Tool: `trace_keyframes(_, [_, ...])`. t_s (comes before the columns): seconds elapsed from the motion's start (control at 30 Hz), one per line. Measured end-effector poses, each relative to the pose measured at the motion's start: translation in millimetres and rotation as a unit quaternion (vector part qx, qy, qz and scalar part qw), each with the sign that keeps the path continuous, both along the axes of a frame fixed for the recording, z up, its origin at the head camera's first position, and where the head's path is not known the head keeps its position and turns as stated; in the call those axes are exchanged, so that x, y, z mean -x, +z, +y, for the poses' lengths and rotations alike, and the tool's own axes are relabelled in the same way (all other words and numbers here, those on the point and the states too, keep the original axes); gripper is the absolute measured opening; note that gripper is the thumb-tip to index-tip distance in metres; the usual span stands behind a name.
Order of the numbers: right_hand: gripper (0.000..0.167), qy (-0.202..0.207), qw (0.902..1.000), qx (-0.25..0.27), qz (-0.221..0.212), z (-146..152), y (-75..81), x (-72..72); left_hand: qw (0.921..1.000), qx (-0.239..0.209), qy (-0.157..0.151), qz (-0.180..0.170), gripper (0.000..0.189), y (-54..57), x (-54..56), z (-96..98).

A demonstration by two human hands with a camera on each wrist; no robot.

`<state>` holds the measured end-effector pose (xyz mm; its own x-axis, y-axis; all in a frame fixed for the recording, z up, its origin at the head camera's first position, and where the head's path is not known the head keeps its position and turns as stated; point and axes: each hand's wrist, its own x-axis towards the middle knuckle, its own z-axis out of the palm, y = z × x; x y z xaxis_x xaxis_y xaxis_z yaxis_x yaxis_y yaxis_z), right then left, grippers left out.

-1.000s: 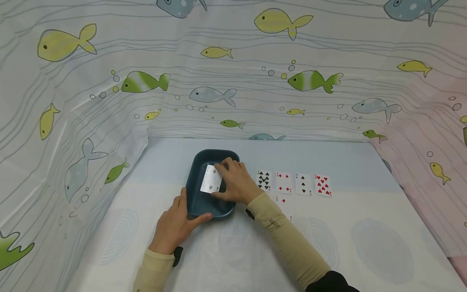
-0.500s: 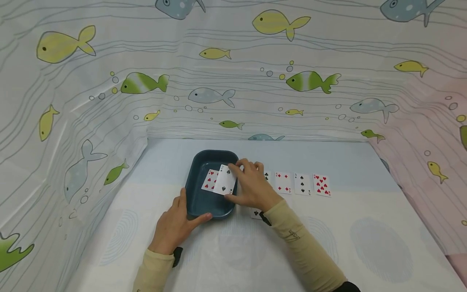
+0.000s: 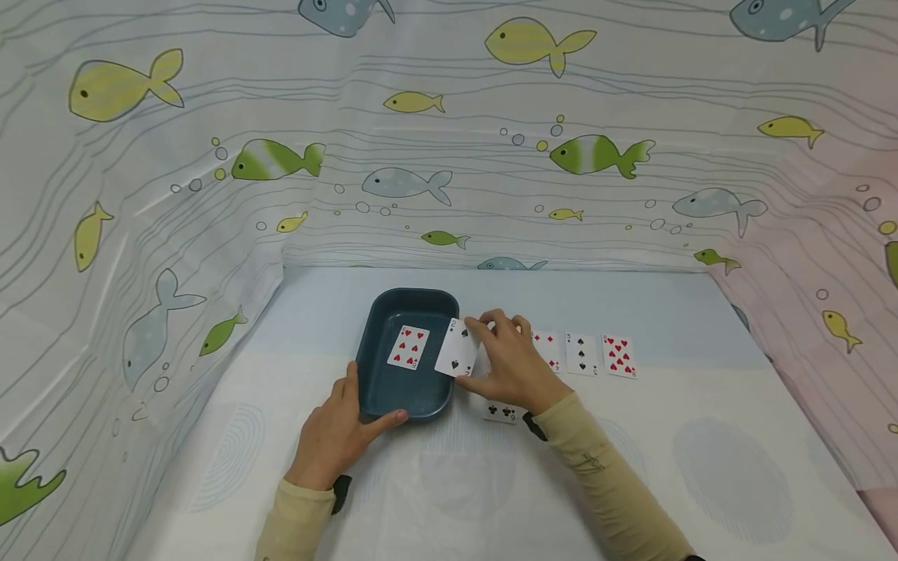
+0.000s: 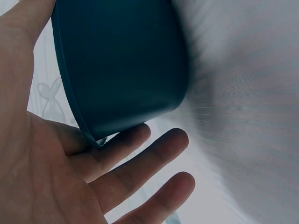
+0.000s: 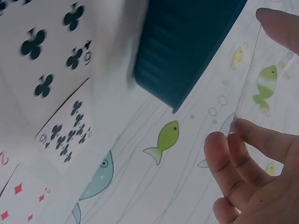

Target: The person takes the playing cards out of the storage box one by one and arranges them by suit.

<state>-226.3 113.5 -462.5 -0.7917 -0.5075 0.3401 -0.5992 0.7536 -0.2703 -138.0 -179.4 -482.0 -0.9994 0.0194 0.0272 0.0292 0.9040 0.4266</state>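
Note:
My right hand (image 3: 515, 362) pinches the two of spades (image 3: 456, 349) by its edge, held at the right rim of the dark blue tray (image 3: 403, 397). Edge-on, the same card (image 5: 246, 77) shows as a thin line between thumb and fingers in the right wrist view. Inside the tray a six of hearts (image 3: 408, 347) lies face up. My left hand (image 3: 337, 428) rests against the tray's near left corner, thumb along the near rim; the left wrist view shows its fingers (image 4: 145, 165) extended, one touching the wall.
Right of the tray lie a four of diamonds (image 3: 547, 352), a three of spades (image 3: 581, 354) and a many-pip heart card (image 3: 620, 356). Partly behind my right hand is a six of clubs (image 3: 500, 411). A nine of clubs (image 5: 70, 135) shows in the right wrist view.
The right hand has drawn the two of spades rightward from over the tray's middle to its right rim, uncovering the six of hearts. My left hand has kept its place.

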Motion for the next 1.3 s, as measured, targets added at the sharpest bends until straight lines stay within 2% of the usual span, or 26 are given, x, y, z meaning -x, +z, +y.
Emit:
trace_keyframes(0.2, [0.089,0.005,0.9999,0.014,-0.007,19,-2.3,-3.9,1.0000,-0.002,0.000,0.000,0.128,-0.2,-0.6,-0.5])
trace_keyframes(0.43, [0.089,0.004,0.9979,0.022,-0.060,45,-3.2,-7.9,1.0000,-0.003,-0.001,-0.003,0.128,-0.9,-1.2,-1.6])
trace_keyframes(0.63, [0.087,-0.008,0.9963,0.026,-0.082,73,-2.3,-6.3,1.0000,-0.005,-0.001,-0.006,0.129,-1.1,-1.0,-1.9])
trace_keyframes(1.03, [0.087,-0.045,0.9926,-0.011,-0.112,128,-4.8,-12.5,1.0000,-0.006,-0.002,-0.004,0.129,-1.9,-0.6,-2.4])
trace_keyframes(1.3, [0.089,-0.054,0.9900,-0.047,-0.122,158,-12.1,-23.9,1.0000,-0.002,-0.005,-0.001,0.129,-1.8,0.4,-2.5])
